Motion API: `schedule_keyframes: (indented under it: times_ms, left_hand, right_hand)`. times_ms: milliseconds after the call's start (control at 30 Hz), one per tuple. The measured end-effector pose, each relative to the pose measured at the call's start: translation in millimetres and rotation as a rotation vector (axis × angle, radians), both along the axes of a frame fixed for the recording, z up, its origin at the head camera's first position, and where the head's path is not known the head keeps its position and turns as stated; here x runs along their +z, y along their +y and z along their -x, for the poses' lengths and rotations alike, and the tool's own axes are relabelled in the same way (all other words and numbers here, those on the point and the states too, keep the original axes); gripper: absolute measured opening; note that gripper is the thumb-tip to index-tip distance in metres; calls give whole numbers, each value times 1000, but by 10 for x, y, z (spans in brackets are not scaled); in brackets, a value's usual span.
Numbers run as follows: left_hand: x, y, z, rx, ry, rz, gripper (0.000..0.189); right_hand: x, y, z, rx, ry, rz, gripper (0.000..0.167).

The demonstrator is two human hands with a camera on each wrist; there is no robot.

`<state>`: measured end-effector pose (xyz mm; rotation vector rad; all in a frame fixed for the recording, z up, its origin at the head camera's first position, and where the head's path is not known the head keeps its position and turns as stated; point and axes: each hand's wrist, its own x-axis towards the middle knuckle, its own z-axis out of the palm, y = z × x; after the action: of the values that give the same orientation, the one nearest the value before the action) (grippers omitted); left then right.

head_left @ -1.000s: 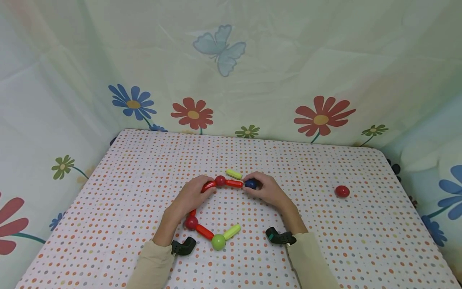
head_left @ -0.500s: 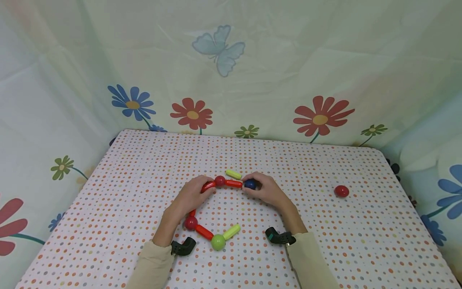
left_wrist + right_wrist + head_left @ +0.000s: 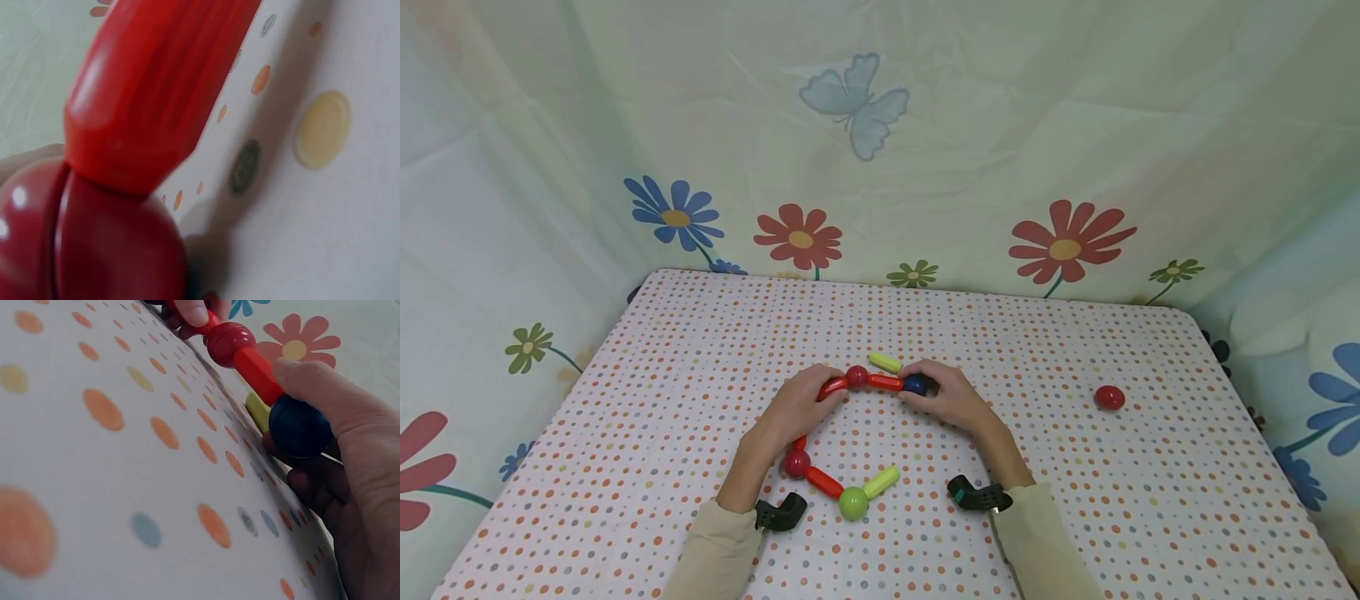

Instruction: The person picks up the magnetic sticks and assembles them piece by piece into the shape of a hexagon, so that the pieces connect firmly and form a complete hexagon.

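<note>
Head view: I have a flowered backdrop rising beyond the blue ball and a dotted table spreading all around below it. Two pale sleeves come in from the near side of the ball, one on its left, one on its right, both forearms angled inward. A chain of balls and rods runs left from the blue ball, passes under a hand, where I can't see the joint, and curves round to the near side.

The right hand reaches the blue ball from its right and is clamped on it; my right wrist view shows the thumb laid over the top and the fingers curled beneath. The left hand, left of the ball, is back-up, thumb and fingers pinching the held rod.

A loose red ball sits well to the right of the blue one; the green ball is on its near side, slightly left. Smallest, the short rod meets the blue ball's left side, and a loose yellow rod lies just beyond it.
</note>
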<state>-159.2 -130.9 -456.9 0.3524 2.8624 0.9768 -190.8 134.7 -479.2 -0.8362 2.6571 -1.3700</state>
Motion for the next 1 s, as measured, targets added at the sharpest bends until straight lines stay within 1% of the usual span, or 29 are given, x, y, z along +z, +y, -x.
schedule_keyframes:
  times_ms: [167,300,433,500,633,767,867,1000]
  left_hand:
    - [-11,7,-2,6,13,0,31]
    - [-15,9,-5,12,20,-3,31]
    - [-4,8,-7,8,22,14,31]
    - [14,6,-9,4,26,44,30]
    - [56,-9,-19,11,40,136,33]
    - [97,-61,-25,34,51,193,37]
    - [147,-113,-26,43,32,206,39]
    - [224,-173,-29,50,-29,239,53]
  right_hand:
    - [10,-6,-15,-17,0,-17,30]
    - [19,-5,-15,-32,-9,-5,29]
    - [18,6,-12,-56,-25,13,24]
    - [16,16,-11,-81,-34,26,22]
    - [1,47,-8,-139,-37,55,21]
    - [-4,66,-4,-152,-39,73,22]
    - [3,65,-4,-151,-56,82,22]
    - [1,61,-2,-155,-64,96,21]
